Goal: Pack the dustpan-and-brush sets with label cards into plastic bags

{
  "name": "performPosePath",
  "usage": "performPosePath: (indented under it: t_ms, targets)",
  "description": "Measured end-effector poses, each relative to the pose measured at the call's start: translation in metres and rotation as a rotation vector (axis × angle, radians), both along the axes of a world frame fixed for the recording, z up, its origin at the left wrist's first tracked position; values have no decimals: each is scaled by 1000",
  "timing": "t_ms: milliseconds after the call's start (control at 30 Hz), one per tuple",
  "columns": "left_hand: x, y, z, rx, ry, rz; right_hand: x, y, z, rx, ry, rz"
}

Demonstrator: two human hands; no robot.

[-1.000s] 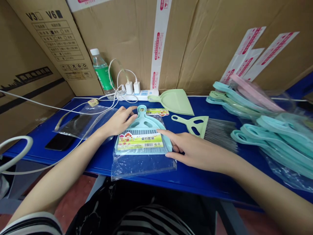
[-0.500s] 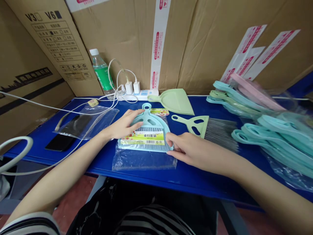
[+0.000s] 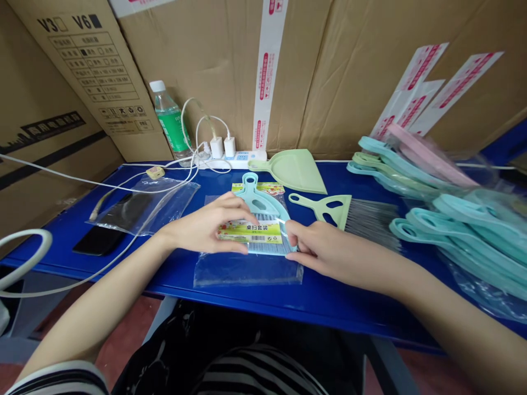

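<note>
A light blue dustpan lies on the blue table with a matching hand brush nested on it. A yellow-green printed label crosses the bristles. Under them is a clear plastic bag, its lower edge towards me. My left hand curls round the left side of the set, fingers over the brush and label, thumb at the bottom edge. At the dustpan's lower right corner, my right hand pinches with thumb and bent fingers. The left hand hides the set's left part.
A green dustpan and green brush lie behind and to the right. Bagged sets pile up at right. A phone, plastic pouch, cables, power strip and bottle stand left and back, before cardboard boxes.
My left hand has come down from the handle area to the set's left side and curled round it. The set and bag have shifted slightly right, my right hand with them.
</note>
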State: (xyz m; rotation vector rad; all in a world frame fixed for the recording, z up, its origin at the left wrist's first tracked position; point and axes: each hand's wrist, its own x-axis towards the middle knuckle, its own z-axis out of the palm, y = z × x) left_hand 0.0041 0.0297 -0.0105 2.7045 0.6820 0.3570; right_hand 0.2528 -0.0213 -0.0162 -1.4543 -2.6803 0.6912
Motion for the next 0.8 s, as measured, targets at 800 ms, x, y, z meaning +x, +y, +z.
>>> performPosePath:
  t_ms: [800]
  targets:
    - [4, -9, -6, -69, 99, -147, 5, 0, 2, 279, -74, 7]
